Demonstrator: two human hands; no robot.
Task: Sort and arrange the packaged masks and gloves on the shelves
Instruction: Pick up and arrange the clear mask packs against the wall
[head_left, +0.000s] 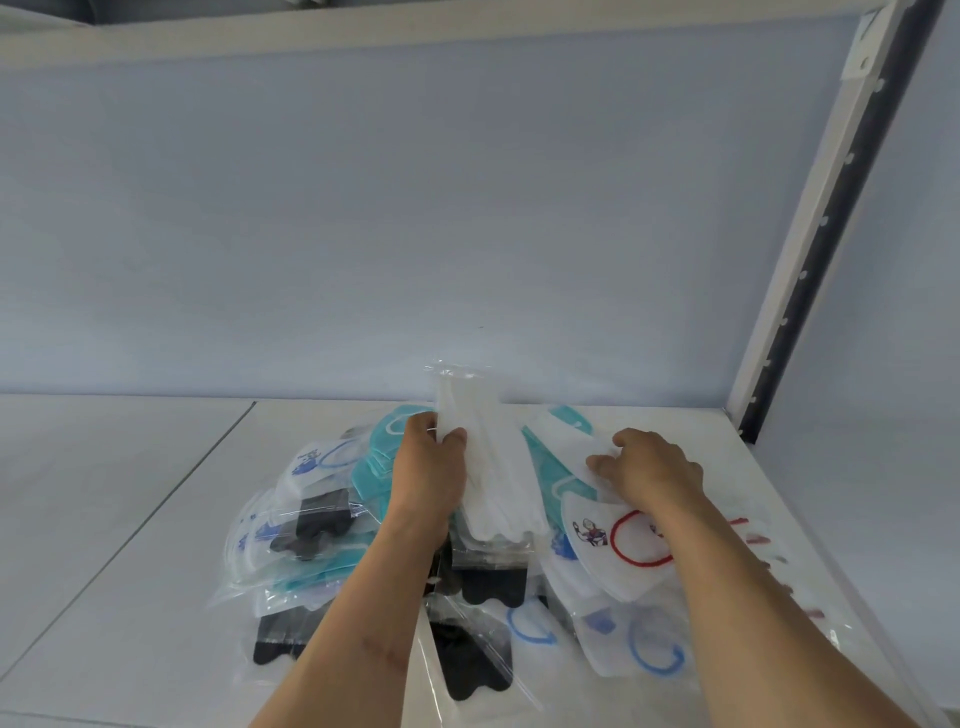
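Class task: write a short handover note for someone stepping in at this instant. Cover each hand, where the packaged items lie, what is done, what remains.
Left hand: grips a clear packet of white gloves, lifted above the pile.
Right hand: fingers rest on a white mask packet at the pile's right.
Items: mixed heap of teal masks, black gloves and printed white masks on the white shelf.
Done: no sorted groups visible.
Left: sort the heap by type, arrange.

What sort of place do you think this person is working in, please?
Probably a shop or stockroom shelving bay: a white shelf board, a slotted metal upright and a heap of bagged masks and gloves, with the left hand holding packaged white gloves.
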